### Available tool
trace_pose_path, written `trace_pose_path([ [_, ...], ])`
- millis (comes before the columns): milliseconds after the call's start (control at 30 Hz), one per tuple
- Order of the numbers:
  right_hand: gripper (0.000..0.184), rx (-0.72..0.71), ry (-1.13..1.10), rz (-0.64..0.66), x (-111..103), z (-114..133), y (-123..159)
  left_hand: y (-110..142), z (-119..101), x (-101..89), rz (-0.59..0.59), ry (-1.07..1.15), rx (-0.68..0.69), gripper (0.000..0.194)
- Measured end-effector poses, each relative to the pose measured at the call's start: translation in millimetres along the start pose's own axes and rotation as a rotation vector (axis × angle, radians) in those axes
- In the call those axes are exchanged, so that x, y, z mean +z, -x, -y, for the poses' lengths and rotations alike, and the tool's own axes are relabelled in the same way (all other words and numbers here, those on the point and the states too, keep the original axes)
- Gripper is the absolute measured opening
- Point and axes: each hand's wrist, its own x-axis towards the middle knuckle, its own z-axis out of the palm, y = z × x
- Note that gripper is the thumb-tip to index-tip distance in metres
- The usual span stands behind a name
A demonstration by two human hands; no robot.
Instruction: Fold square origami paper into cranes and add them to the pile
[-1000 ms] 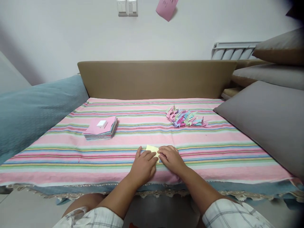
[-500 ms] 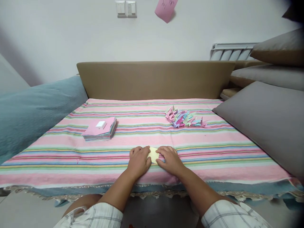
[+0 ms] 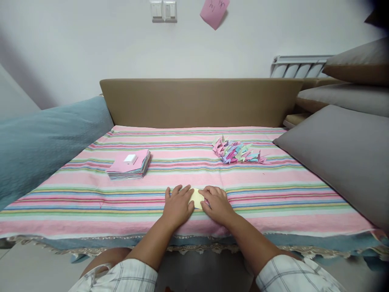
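A small piece of pale yellow folding paper (image 3: 197,199) lies on the striped cloth near its front edge, between my two hands. My left hand (image 3: 178,206) grips the paper's left edge with thumb and index finger, while its other fingers are spread over the cloth. At the right edge, the thumb and index finger of my right hand (image 3: 217,205) hold the paper; the remaining fingers curl together. Parts of the paper's sides are hidden under the fingertips.
On the left, a stack of coloured paper (image 3: 129,166) carries a small white block (image 3: 130,159). Farther back on the right lies a pile of folded paper cranes (image 3: 235,151). A blue cushion (image 3: 60,134) and grey cushions (image 3: 340,154) flank the striped cloth (image 3: 91,202).
My left hand has shifted left off the paper's middle to its left edge, fingers spreading. The paper's outline now looks narrower between the hands. My right hand has stayed at the right edge, thumb lower.
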Motion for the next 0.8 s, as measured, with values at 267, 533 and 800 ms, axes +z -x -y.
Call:
trace_pose_path([
  [267, 0.036, -0.025, -0.02, -0.025, 0.0, -0.6, 2.5, 2.5, 20.8, -23.9, 0.078, 0.076, -0.172, 0.034],
  [533, 0.029, -0.012, -0.061, -0.074, 2.4, 2.2, 4.5, 4.7, 18.5, -28.3, 0.1, 0.217, -0.2, 0.04],
  [800, 0.028, -0.02, -0.068, -0.088, 4.7, -0.1, 4.3, 2.6, 15.0, -25.1, -0.012, 0.293, -0.244, 0.025],
])
